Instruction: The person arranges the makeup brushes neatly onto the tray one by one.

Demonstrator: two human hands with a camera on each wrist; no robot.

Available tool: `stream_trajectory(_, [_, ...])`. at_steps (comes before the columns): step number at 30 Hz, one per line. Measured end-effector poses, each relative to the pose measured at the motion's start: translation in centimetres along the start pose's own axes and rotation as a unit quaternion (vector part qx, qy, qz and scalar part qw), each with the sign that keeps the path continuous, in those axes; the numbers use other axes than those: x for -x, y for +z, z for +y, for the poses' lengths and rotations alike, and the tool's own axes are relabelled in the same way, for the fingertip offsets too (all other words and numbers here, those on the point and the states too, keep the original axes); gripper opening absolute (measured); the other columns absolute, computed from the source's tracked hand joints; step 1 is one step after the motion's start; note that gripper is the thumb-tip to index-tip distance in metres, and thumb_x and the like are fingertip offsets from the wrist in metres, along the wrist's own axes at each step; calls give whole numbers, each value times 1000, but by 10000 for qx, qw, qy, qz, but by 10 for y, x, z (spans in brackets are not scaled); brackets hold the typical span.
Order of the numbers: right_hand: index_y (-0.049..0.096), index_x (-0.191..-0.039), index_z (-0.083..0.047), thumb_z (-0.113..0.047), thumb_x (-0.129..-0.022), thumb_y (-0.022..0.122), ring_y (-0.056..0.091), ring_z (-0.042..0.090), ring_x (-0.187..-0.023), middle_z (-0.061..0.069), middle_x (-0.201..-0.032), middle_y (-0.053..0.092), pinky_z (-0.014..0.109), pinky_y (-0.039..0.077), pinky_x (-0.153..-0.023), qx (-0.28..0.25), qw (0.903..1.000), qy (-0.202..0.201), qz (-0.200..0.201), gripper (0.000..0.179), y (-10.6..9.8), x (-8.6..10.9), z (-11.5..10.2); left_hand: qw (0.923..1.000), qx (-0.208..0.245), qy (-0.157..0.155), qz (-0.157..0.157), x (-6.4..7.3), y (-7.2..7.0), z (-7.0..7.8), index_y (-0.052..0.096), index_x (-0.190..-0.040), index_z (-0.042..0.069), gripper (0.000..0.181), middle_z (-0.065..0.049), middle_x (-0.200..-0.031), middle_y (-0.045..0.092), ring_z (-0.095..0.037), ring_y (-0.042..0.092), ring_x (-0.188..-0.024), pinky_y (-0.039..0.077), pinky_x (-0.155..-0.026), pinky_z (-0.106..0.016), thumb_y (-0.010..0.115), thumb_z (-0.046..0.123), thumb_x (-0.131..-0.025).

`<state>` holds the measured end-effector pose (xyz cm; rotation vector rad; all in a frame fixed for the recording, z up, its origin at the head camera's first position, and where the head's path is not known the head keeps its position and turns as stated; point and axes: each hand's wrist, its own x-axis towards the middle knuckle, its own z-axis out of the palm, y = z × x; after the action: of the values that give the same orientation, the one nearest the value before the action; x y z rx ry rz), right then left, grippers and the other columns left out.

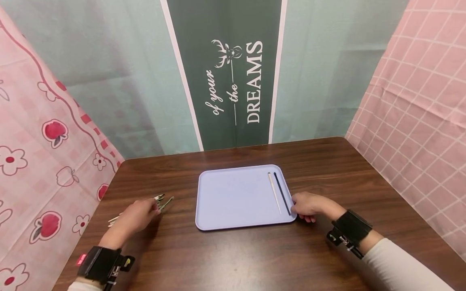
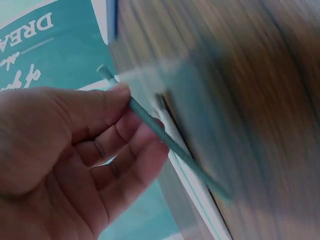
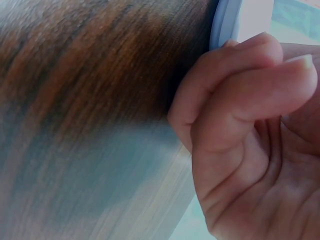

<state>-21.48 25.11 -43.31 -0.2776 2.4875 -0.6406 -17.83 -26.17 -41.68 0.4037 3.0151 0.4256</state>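
Note:
My left hand pinches a thin green stick between thumb and fingers, above the left side of the table. Beneath and beside it lie several pale sticks, mostly hidden by the hand; one pale stick with a dark tip shows in the left wrist view. A lavender tray lies in the middle. On its right side rest a white stick and a black stick, roughly side by side. My right hand, fingers curled, grips the tray's right rim; its exact contact is partly hidden.
The brown wooden table ends at a green curtain behind. Pink patterned cloth hangs along the left and pink checked cloth along the right. Both wrists wear black straps with small cameras.

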Motion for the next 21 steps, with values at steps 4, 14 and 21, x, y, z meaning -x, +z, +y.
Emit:
stream_trajectory(4, [51, -76, -6, -3, -82, 52, 50, 9, -39, 4, -58, 56, 22, 43, -38, 18, 10000, -11, 33, 7, 0, 1, -1, 9996, 259, -91, -26, -5, 0, 12, 63, -89, 7, 9, 1, -74, 57, -14, 48, -64, 41, -58, -32, 69, 12, -93])
stream_trajectory(14, [51, -76, -6, -3, -83, 53, 51, 10, -40, 4, -58, 56, 24, 45, -39, 24, 10000, 9, 50, 7, 0, 3, -2, 9985, 494, -243, -35, -23, 5, 41, 62, -79, 14, 10, 4, -69, 58, -12, 51, -62, 42, -60, -30, 71, 15, -81])
stream_trajectory(21, [51, -77, -6, -3, -83, 52, 50, 10, -40, 4, -58, 56, 23, 43, -39, -35, 10000, 31, 20, 7, 0, 3, -3, 9946, 960, -355, -146, -34, 9, 55, 62, -81, 11, 9, 2, -67, 59, -11, 55, -58, 44, -56, -28, 70, 10, -84])
